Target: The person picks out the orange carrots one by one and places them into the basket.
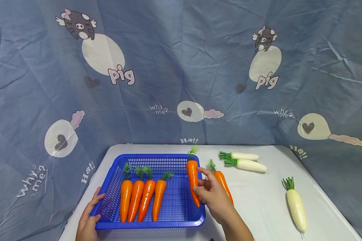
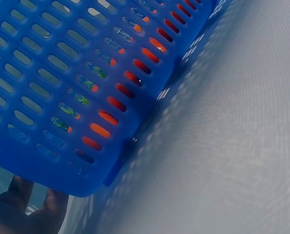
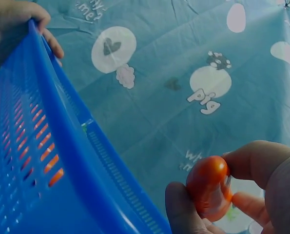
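My right hand (image 1: 212, 195) pinches a carrot (image 1: 192, 179) with a green top, held over the right side of a blue plastic basket (image 1: 149, 225). In the right wrist view the fingers and thumb close round the carrot (image 3: 209, 187). My left hand (image 1: 88, 217) grips the basket's left rim, thumb near the front corner. Inside the basket, several carrots (image 1: 146, 201) lie side by side on the left, tops pointing away. Another carrot (image 1: 224, 184) lies on the table just right of the basket, partly hidden behind the right hand.
On the white table (image 1: 259, 207), two white radishes (image 1: 248, 165) with green tops lie at the back right. A third white radish (image 1: 297, 209) lies nearer the right edge. A blue-grey printed cloth (image 1: 175, 73) hangs behind and around the table.
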`<state>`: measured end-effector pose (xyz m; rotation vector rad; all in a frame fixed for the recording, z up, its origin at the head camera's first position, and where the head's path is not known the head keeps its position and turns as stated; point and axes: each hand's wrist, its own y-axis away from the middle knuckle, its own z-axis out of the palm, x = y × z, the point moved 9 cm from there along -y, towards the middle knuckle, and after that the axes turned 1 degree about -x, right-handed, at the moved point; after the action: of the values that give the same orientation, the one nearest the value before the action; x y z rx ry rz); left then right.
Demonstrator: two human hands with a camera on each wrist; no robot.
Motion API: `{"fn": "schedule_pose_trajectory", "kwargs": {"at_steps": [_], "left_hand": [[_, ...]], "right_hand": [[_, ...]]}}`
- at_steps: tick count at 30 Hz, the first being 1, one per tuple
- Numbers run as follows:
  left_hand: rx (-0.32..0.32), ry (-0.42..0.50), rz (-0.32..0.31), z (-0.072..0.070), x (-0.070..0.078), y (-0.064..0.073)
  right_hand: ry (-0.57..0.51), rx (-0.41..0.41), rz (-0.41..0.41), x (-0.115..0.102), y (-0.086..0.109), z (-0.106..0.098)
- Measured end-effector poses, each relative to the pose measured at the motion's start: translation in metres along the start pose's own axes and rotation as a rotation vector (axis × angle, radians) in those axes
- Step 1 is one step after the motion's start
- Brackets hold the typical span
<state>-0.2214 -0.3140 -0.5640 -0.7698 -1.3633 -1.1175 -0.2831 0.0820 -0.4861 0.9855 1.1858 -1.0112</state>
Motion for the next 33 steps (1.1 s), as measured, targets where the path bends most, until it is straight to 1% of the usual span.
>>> {"fn": "schedule_pose_trajectory", "kwargs": {"at_steps": [2, 8, 10, 16, 20, 23, 28, 33], "left_hand": [[0.005, -0.002, -0.004, 0.0, 0.0, 0.0], [-0.007, -0.001, -0.008, -0.001, -0.002, 0.001], [-0.011, 0.0, -0.005, -0.002, -0.002, 0.001], [-0.026, -0.037, 0.055, 0.0, 0.004, 0.003], [-0.003, -0.047, 0.035, 0.0, 0.003, 0.003], [-0.003, -0.048, 0.036, 0.0, 0.003, 0.003], [-0.029, -0.044, 0.064, 0.003, 0.006, 0.004], [-0.002, -0.041, 0.034, 0.0, 0.003, 0.003]], "right_hand": [[0.003, -0.008, 0.001, 0.0, 0.0, 0.003], [-0.011, 0.006, 0.009, 0.002, 0.0, 0.01], [0.0, 0.006, 0.012, 0.003, 0.0, 0.014], [0.008, -0.021, 0.015, 0.004, -0.002, 0.024], [0.015, -0.045, 0.011, 0.003, -0.006, 0.03], [0.024, -0.049, 0.013, 0.002, -0.007, 0.032], [0.035, -0.032, -0.001, 0.001, -0.01, 0.034], [0.056, -0.01, -0.001, 0.0, -0.012, 0.036]]}}
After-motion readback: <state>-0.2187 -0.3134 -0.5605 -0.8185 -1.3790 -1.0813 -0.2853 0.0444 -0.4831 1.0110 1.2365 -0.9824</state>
